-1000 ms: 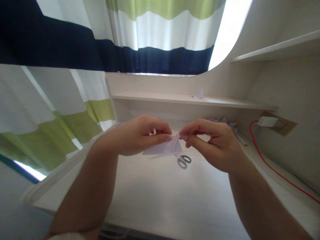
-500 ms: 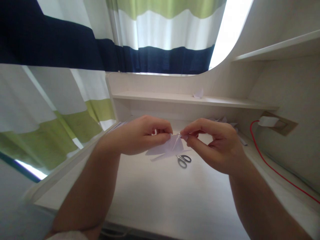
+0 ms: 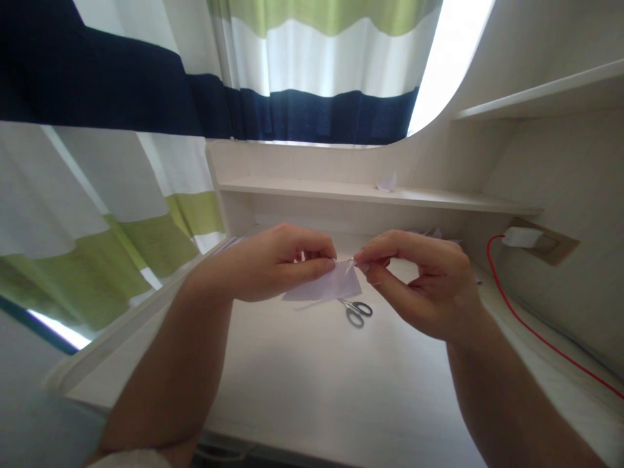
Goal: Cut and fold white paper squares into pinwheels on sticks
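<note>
Between my two hands hangs a piece of white paper (image 3: 324, 285), held above the desk. My left hand (image 3: 280, 263) is closed, with thumb and forefinger pinching the paper's upper edge. My right hand (image 3: 419, 276) also pinches, its fingertips on the paper's upper right corner, where a narrow folded or torn bit shows. Just beneath the paper lies a pair of scissors (image 3: 358, 313) with dark handles; the paper hides most of its blades. A thin white paper strip (image 3: 308, 305) rests by the sheet's lower edge.
A small folded paper piece (image 3: 387, 182) sits on the back shelf (image 3: 312, 189). More white papers (image 3: 431, 233) lie behind my right hand, partly hidden. On the right, a white charger (image 3: 522, 237) with a red cable (image 3: 546, 337) is plugged into the wall. Striped curtains (image 3: 316, 114) hang behind.
The paper's right part has turned and now looks flatter, with the narrow piece drawn toward my right fingertips. Both hands keep nearly the same place.
</note>
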A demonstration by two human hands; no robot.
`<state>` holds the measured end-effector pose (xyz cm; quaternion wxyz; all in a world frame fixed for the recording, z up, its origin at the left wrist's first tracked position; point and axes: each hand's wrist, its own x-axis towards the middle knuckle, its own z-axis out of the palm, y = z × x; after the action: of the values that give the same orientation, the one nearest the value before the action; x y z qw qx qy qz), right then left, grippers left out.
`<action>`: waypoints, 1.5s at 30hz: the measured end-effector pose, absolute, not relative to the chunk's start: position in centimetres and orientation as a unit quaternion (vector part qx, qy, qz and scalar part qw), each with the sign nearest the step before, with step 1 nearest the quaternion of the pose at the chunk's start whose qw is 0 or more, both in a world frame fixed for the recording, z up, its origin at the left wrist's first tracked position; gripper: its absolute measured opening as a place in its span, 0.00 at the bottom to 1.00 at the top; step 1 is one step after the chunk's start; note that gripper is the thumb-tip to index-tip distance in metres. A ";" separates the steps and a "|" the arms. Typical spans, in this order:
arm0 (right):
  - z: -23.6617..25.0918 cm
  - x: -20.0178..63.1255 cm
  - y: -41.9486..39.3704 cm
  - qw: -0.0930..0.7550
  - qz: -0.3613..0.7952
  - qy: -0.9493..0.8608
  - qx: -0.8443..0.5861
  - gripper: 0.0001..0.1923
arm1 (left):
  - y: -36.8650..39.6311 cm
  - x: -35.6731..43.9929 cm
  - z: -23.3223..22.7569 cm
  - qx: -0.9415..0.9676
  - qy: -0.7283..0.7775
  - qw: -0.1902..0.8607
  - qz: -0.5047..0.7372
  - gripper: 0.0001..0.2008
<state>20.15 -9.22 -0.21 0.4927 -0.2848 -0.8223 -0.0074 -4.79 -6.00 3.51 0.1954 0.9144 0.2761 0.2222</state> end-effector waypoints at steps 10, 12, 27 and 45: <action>-0.3 20.1 -9.4 0.506 -0.001 -0.817 -0.276 0.10 | -6.1 -4.7 3.5 0.913 0.273 0.193 0.233 0.09; -0.3 20.1 -9.4 0.507 0.002 -0.817 -0.274 0.11 | -6.1 -4.7 3.6 0.913 0.274 0.194 0.234 0.10; -0.2 20.3 -9.6 0.486 0.002 -0.826 -0.287 0.11 | -6.3 -4.8 3.7 0.912 0.272 0.202 0.230 0.12; 0.4 20.5 -9.5 0.420 0.024 -0.866 -0.270 0.12 | -6.1 -5.0 3.6 0.924 0.280 0.194 0.174 0.14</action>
<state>20.51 -9.55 0.42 0.4196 -0.2704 -0.8662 0.0245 -5.03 -6.11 3.63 0.1944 0.9238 0.2800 0.1743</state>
